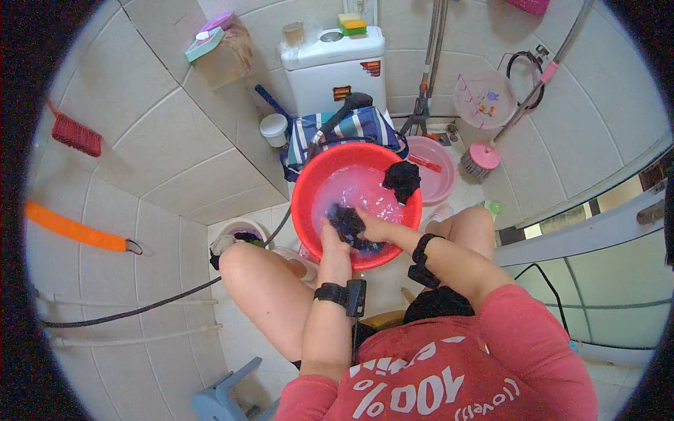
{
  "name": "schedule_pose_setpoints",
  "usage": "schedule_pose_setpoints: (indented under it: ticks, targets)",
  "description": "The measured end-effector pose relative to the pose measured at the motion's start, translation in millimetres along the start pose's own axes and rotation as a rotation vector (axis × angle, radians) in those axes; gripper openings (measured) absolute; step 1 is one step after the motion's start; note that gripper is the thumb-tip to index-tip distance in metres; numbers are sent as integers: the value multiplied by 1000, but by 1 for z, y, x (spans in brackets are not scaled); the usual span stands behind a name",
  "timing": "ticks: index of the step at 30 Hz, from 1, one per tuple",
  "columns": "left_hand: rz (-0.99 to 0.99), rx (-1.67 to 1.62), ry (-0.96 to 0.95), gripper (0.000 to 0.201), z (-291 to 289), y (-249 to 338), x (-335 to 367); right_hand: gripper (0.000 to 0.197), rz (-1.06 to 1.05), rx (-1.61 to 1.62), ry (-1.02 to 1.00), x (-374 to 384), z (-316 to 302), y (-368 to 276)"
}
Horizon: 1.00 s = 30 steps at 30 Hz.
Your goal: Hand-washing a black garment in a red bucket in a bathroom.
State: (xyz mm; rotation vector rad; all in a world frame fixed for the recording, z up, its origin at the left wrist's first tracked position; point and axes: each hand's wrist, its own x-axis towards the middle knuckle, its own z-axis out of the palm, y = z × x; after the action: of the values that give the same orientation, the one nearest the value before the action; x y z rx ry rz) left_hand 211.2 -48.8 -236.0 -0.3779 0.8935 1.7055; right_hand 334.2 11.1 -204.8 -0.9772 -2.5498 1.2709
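I find both hands in the red basin (303, 184), which stands on the floor between the knees. The left hand (335, 238) and the right hand (372, 226) meet at the basin's near rim, each grip closed on one wet dark cloth (349, 223) bunched between them in the soapy water. The cloth lies directly under both grips, neither hand nearer. A second dark garment (401, 178) hangs over the far right rim, closer to the right hand and well apart from the left.
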Motion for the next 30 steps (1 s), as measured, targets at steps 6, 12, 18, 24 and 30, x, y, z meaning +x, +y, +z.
schedule_pose_setpoints:
  ticks: [6,12,18,24,30]
  targets:
    - [32,35,-42,55,22,22,-25,41,208,526,-249,2,-31,-70]
    - [11,-61,-461,29,23,8,-17,44,12,65,217,2,-29,-98]
    - [-17,-141,-632,30,-32,17,69,35,50,-87,325,7,-28,-117]
    - [-140,-283,-439,32,1,0,38,41,245,-158,308,18,-28,-95]
    - [-186,-128,-105,47,30,6,-19,52,274,-151,250,27,-32,-47]
